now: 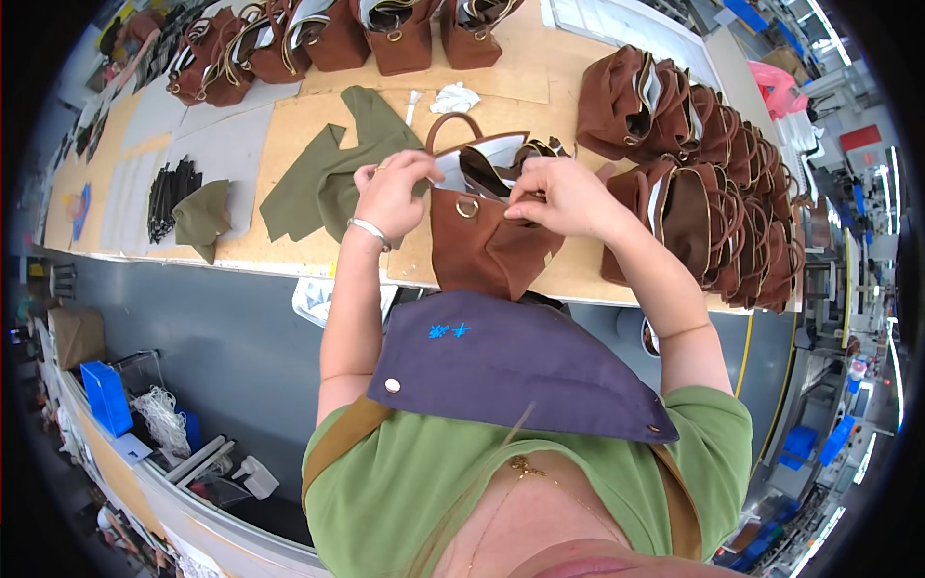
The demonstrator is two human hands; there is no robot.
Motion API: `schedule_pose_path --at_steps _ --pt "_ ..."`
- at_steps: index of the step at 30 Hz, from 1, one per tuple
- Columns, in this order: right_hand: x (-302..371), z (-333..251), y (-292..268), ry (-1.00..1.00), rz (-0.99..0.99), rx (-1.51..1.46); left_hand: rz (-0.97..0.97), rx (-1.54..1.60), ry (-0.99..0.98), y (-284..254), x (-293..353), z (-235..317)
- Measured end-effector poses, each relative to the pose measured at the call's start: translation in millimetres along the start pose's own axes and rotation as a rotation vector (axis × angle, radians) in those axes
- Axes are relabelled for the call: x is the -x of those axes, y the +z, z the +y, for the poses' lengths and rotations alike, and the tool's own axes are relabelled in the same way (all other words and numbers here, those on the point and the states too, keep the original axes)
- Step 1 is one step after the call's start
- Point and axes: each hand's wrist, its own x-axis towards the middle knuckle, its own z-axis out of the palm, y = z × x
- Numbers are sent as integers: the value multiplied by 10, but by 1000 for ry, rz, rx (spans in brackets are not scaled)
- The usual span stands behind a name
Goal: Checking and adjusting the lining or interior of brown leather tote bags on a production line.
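Green shirt (462, 467) and dark apron (511, 361) are nearest. Right hand (559, 196) pinches the front rim of an open brown bag (482, 249) at the surface's (520, 91) near edge; left hand (393, 197) curves beside it, its grip I cannot tell. Olive cloth (328, 188) lies leftward; other bags (400, 46) line the far edge.

A person's right hand (554, 196) pinched the front rim of an open brown handbag (472, 246) with a pale lining (501, 148), while the left hand (393, 196) curled at its left side. Left along the worktable (252, 193) lay olive-green fabric (337, 169) and a bundle of black strips (173, 199); more brown handbags (689, 217) crowded the right.
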Motion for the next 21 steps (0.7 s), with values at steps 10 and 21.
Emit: schedule_pose_path --at_steps 10,21 --pt "400 344 -376 -263 313 414 275 -316 437 186 197 456" --pt "869 1086 429 -26 221 361 -321 -309 541 878 -443 484"
